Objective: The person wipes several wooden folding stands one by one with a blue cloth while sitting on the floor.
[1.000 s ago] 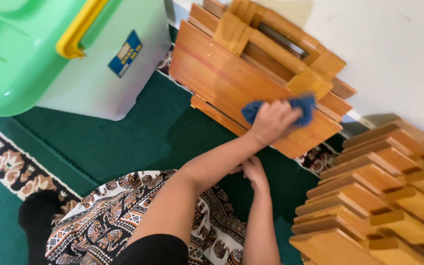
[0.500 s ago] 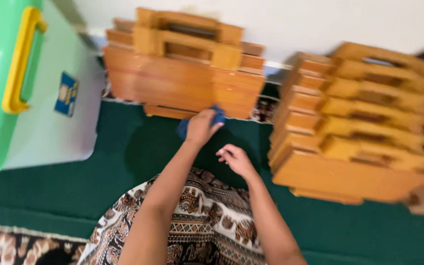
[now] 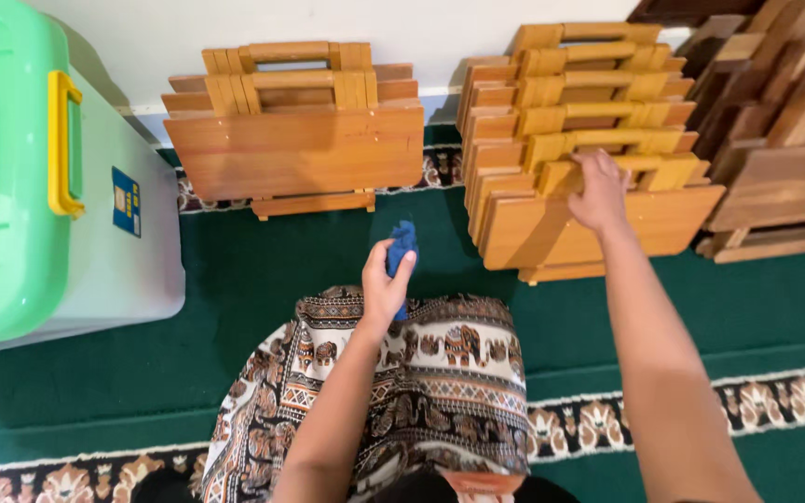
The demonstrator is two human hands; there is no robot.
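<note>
Green carpet [image 3: 263, 270] by white wall, left hand [image 3: 386, 284] clamped on blue cloth [image 3: 403, 244] at centre, right hand [image 3: 598, 191] gripping folded wooden stand [image 3: 589, 219] at upper right

A strip of open green carpet [image 3: 263, 270] runs from the front of the left stack of folded wooden tables [image 3: 295, 130], offering free passage. The plastic storage bin [image 3: 48, 186] blocks its left side; the right stack of folded tables [image 3: 561, 224] closes its right, leaving a narrow gap between stacks.

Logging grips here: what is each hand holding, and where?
Left hand grips a blue cloth by its lower end; right hand grasps the front folding table's top bar.
</note>
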